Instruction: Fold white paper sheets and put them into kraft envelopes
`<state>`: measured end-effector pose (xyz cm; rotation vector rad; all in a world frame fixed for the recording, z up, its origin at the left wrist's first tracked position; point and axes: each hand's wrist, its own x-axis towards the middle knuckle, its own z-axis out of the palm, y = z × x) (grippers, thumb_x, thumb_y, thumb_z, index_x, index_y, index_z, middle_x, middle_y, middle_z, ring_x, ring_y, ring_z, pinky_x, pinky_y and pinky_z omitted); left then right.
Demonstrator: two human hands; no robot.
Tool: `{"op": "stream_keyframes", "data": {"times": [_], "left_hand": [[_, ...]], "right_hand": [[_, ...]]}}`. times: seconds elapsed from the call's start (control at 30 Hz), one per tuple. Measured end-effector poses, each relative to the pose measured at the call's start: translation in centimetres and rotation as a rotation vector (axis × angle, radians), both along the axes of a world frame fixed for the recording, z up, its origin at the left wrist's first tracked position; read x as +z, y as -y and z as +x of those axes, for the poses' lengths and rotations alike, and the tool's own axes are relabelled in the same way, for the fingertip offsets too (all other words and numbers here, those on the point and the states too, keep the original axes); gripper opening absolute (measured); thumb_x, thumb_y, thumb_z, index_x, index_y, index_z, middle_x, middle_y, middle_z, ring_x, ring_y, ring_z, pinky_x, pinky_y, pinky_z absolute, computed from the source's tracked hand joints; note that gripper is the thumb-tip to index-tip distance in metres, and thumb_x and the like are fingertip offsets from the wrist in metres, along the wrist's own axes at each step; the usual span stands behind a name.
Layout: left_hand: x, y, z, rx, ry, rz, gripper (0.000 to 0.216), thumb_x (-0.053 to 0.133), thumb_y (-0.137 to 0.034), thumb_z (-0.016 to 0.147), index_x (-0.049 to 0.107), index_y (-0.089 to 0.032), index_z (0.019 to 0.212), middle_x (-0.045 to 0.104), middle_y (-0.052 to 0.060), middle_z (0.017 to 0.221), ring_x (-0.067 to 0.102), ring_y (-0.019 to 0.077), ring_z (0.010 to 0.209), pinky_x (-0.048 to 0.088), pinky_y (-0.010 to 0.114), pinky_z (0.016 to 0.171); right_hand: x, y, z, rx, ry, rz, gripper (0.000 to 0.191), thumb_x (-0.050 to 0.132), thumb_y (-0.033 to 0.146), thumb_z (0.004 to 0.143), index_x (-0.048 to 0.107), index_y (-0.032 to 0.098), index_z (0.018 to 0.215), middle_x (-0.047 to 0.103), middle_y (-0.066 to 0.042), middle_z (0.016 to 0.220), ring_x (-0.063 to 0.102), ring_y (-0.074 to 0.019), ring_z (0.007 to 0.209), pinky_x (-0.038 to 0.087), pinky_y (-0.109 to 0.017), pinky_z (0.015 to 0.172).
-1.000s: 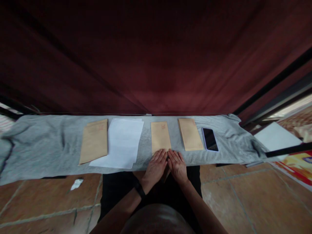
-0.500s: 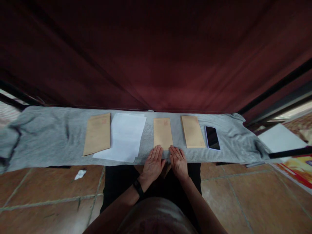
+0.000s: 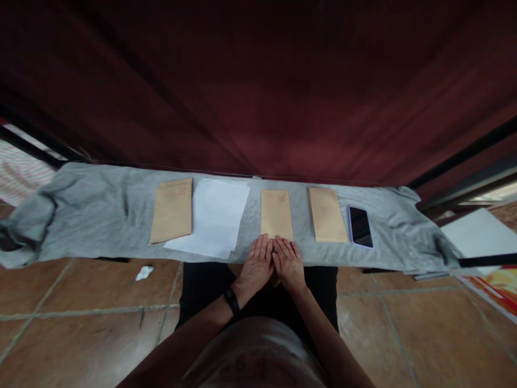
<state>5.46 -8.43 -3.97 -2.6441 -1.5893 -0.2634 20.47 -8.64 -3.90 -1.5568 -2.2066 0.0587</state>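
A brown paper envelope [image 3: 277, 211] lies upright in front of me on the grey cloth, a faint red mark near its top right corner. Flat on its lower edge rests my left hand [image 3: 259, 264], fingers stretched out. Beside it my right hand [image 3: 288, 264] also lies flat with fingers extended, touching the same edge. The two hands nearly meet at the fingertips and hide the envelope's bottom. To the right is a stack of brown envelopes [image 3: 327, 215]. On the left, more brown envelopes [image 3: 173, 211] overlap white paper sheets [image 3: 218, 218].
A phone [image 3: 361, 226] with a pale purple edge lies right of the envelope stack. Grey cloth [image 3: 97, 210] covers the narrow table. Behind it hangs a dark red curtain [image 3: 258, 97]. A scrap of white paper [image 3: 144, 272] is on the tiled floor.
My right hand has slid left along the envelope's lower edge, toward my left hand. The view has shifted slightly; the envelopes, sheets and phone keep their places on the cloth.
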Motion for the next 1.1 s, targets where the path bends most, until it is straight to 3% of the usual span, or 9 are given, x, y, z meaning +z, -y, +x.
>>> {"op": "stream_keyframes", "data": {"times": [0.2, 0.63, 0.8, 0.97, 1.1], "left_hand": [[0.8, -0.1, 0.7, 0.025, -0.021, -0.068, 0.071, 0.050, -0.031, 0.096, 0.027, -0.003, 0.156, 0.025, 0.028, 0.161, 0.024, 0.0365, 0.152, 0.025, 0.055, 0.123], [1.4, -0.1, 0.5, -0.014, -0.029, -0.106, 0.077, 0.052, -0.047, 0.098, 0.028, 0.000, 0.155, 0.021, 0.032, 0.161, 0.018, 0.0376, 0.153, 0.023, 0.054, 0.124], [1.1, -0.2, 0.5, -0.003, -0.026, -0.103, 0.074, 0.054, -0.038, 0.098, 0.027, -0.001, 0.155, 0.022, 0.030, 0.162, 0.019, 0.0365, 0.153, 0.024, 0.056, 0.124], [0.7, -0.1, 0.5, 0.000, -0.028, -0.075, 0.072, 0.054, -0.029, 0.096, 0.025, -0.002, 0.156, 0.022, 0.031, 0.161, 0.020, 0.0364, 0.152, 0.026, 0.057, 0.123], [0.4, -0.2, 0.3, -0.006, -0.040, -0.031, 0.074, 0.050, -0.014, 0.091, 0.022, -0.003, 0.158, 0.023, 0.028, 0.162, 0.021, 0.0344, 0.153, 0.025, 0.056, 0.123]], "right_hand": [[-0.1, -0.1, 0.7, -0.011, -0.007, 0.013, 0.046, 0.034, 0.026, 0.107, 0.049, 0.017, 0.149, 0.054, -0.010, 0.150, 0.048, -0.0230, 0.141, 0.028, -0.047, 0.122], [-0.7, -0.1, 3.9, -0.106, 0.005, 0.053, 0.044, 0.036, 0.026, 0.107, 0.052, 0.015, 0.146, 0.056, -0.011, 0.148, 0.048, -0.0254, 0.139, 0.027, -0.048, 0.121], [-1.1, 0.1, 5.0, -0.144, -0.007, 0.062, 0.045, 0.036, 0.028, 0.106, 0.052, 0.018, 0.147, 0.056, -0.012, 0.148, 0.046, -0.0264, 0.141, 0.028, -0.051, 0.120], [-0.6, 0.3, 3.8, -0.179, -0.009, 0.069, 0.047, 0.037, 0.030, 0.106, 0.048, 0.013, 0.149, 0.048, -0.016, 0.154, 0.043, -0.0280, 0.144, 0.031, -0.052, 0.120], [-0.1, 0.5, 1.6, -0.037, -0.008, 0.049, 0.048, 0.037, 0.027, 0.105, 0.045, 0.016, 0.152, 0.050, -0.012, 0.153, 0.043, -0.0244, 0.144, 0.031, -0.048, 0.122]]}}
